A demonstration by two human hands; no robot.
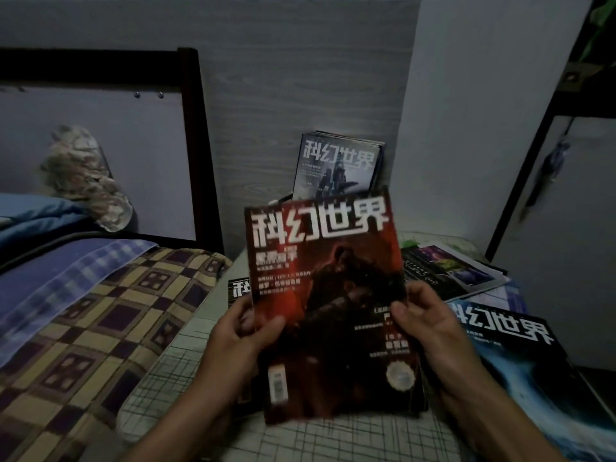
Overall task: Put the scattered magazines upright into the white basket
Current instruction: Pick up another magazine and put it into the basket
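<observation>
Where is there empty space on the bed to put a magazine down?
Bare checked sheet shows between the patchwork pillow and the left hand. The right side is crowded: a blue magazine and an open one cover it.

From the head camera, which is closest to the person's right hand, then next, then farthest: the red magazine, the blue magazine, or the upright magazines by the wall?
1. Red magazine: in the right hand grip.
2. Blue magazine: lying just right of it.
3. Upright magazines: standing back against the wall.
</observation>
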